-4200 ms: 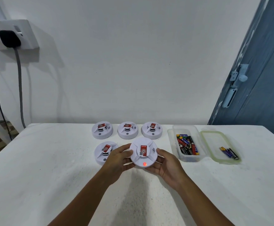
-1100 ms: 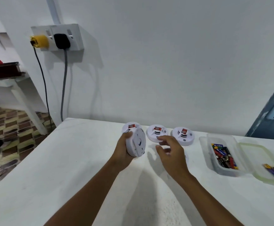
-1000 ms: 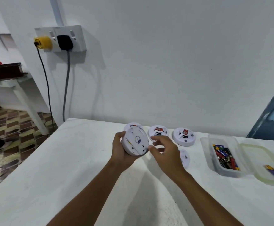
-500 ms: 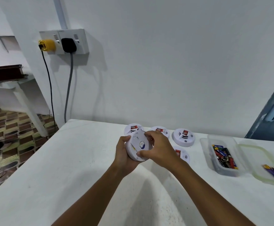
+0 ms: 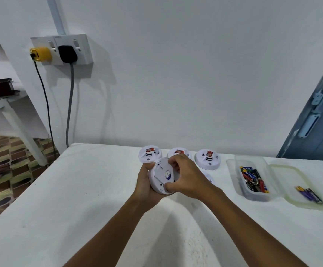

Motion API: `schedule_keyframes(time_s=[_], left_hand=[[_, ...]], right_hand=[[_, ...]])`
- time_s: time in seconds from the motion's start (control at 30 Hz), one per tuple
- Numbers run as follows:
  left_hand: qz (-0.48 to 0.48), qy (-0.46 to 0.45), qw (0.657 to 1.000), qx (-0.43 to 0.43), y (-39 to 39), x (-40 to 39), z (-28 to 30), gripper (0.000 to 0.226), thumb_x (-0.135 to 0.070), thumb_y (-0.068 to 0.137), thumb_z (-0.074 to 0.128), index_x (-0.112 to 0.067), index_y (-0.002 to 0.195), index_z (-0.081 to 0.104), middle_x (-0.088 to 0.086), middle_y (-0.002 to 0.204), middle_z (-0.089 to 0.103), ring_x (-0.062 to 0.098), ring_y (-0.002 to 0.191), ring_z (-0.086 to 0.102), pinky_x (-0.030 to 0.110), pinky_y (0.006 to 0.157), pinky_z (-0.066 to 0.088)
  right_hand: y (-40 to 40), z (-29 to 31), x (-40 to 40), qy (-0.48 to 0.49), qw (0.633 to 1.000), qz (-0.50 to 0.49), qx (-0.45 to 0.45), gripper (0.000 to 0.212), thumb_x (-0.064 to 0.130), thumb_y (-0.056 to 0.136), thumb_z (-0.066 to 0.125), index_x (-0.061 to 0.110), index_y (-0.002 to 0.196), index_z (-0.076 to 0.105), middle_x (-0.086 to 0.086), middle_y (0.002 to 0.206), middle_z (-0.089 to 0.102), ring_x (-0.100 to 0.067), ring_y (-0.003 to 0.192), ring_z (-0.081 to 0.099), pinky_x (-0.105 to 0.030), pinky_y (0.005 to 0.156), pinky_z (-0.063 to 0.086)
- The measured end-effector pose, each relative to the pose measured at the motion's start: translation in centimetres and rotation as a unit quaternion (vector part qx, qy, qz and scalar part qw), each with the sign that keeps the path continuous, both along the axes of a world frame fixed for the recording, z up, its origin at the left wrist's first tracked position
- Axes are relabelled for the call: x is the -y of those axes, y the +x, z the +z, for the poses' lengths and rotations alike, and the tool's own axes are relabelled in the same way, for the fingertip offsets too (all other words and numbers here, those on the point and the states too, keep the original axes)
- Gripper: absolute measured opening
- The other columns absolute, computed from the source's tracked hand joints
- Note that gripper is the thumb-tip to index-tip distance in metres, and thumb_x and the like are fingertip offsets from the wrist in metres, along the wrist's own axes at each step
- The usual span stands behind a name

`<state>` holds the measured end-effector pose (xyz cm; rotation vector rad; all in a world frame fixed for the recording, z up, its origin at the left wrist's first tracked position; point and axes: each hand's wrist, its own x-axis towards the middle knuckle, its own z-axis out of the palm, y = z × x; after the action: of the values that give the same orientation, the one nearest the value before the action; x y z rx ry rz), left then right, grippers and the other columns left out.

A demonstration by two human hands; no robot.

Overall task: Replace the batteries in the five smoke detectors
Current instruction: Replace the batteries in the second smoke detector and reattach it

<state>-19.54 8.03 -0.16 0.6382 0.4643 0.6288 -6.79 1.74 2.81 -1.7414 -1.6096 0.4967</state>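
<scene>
A: White wall, a double socket (image 5: 61, 49) with a yellow and a black plug up on the left, and a white table (image 5: 79, 199) running out from the wall. Where's the detector being worked on?

B: The smoke detector (image 5: 161, 176) is lifted off the table, above the middle of it, a little in from the far edge, tipped so its flat back faces the camera. The left hand (image 5: 145, 186) cradles it from behind and below, fingers curled round its left rim. The right hand (image 5: 186, 178) covers its right side, thumb and fingers gripping the rim.

A: How should it handle?

B: I judge it light, rigid and hollow: smooth moulded plastic, somewhat slippery. Best held by the rim with one hand while the other works the back plate; thin clips could snap if forced.

A: And around it?

B: Three detectors (image 5: 207, 158) lie in a row along the far edge, face up, and one more (image 5: 209, 178) peeks out just behind the right hand. To the right sit a clear tub of batteries (image 5: 253, 179) and its lid (image 5: 295, 186) holding two loose cells (image 5: 308, 194).

A: What differs from a second ago?

B: Then the right hand hovered apart from the detector, fingers loose. Now it is clamped onto the back, apparently twisting it.
</scene>
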Motion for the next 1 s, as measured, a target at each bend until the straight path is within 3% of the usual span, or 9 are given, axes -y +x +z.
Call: schedule_keyframes(time_s=[0.17,0.37,0.5,0.63,0.8,0.9,1.0], left_hand=[[-0.012,-0.013,1.000,-0.006,1.0,0.8,0.0,0.044,-0.040,0.079,0.044,-0.015,0.085,0.080,0.013,0.095,0.072,0.026,0.086,0.067,0.045,0.082,0.048],[-0.030,-0.022,0.999,-0.010,2.3,1.5,-0.1,0.049,-0.042,0.085,0.041,-0.012,0.101,0.076,0.018,0.112,0.068,0.031,0.099,0.064,0.047,0.090,0.045],[-0.025,-0.041,0.999,0.005,2.8,1.4,-0.2,0.049,-0.039,0.083,0.045,-0.009,0.112,0.070,0.021,0.121,0.064,0.037,0.113,0.056,0.053,0.101,0.037],[0.001,-0.047,0.999,-0.007,3.1,1.1,-0.6,0.050,-0.039,0.077,0.048,-0.011,0.115,0.064,0.018,0.115,0.064,0.035,0.107,0.055,0.051,0.097,0.039],[0.028,-0.064,0.997,-0.025,3.2,0.9,-1.0,0.046,-0.043,0.090,0.037,-0.013,0.115,0.062,0.017,0.115,0.061,0.038,0.110,0.052,0.050,0.090,0.043],[0.023,-0.071,0.997,-0.022,3.4,0.8,-1.0,0.046,-0.044,0.092,0.036,-0.013,0.115,0.061,0.017,0.114,0.061,0.037,0.109,0.053,0.049,0.086,0.045],[0.022,-0.074,0.997,-0.021,3.4,0.8,-1.1,0.046,-0.045,0.092,0.036,-0.014,0.115,0.061,0.016,0.113,0.062,0.037,0.106,0.054,0.049,0.086,0.046]], right_hand=[[1.0,-0.3,1.0,0.000,0.999,-0.019,-0.032,0.063,0.022,0.058,0.082,0.019,0.110,0.047,0.006,0.107,0.048,-0.008,0.094,0.050,-0.020,0.075,0.048],[2.8,-0.8,2.7,0.027,0.995,-0.054,-0.082,0.062,0.033,0.047,0.075,0.023,0.103,0.050,0.005,0.100,0.054,-0.008,0.088,0.054,-0.016,0.068,0.048],[4.5,-0.9,4.1,0.017,0.994,-0.066,-0.091,0.061,0.030,0.047,0.076,0.021,0.102,0.051,0.003,0.098,0.056,-0.009,0.082,0.054,-0.016,0.062,0.046],[5.8,-2.0,6.0,-0.095,0.994,-0.044,-0.029,0.054,0.029,0.052,0.078,0.017,0.097,0.051,-0.003,0.095,0.056,-0.016,0.077,0.052,-0.034,0.065,0.049],[4.9,-3.4,7.8,-0.239,0.968,0.023,0.075,0.053,0.028,0.060,0.081,0.010,0.100,0.051,-0.006,0.096,0.053,-0.020,0.078,0.052,-0.034,0.063,0.044],[4.1,-4.2,7.9,-0.280,0.949,0.053,0.137,0.045,0.023,0.063,0.081,0.005,0.092,0.052,-0.007,0.089,0.049,-0.019,0.071,0.046,-0.031,0.056,0.035],[3.7,-4.6,7.7,-0.298,0.935,0.070,0.181,0.041,0.020,0.063,0.082,0.010,0.082,0.047,-0.007,0.088,0.048,-0.020,0.072,0.049,-0.028,0.052,0.032]])
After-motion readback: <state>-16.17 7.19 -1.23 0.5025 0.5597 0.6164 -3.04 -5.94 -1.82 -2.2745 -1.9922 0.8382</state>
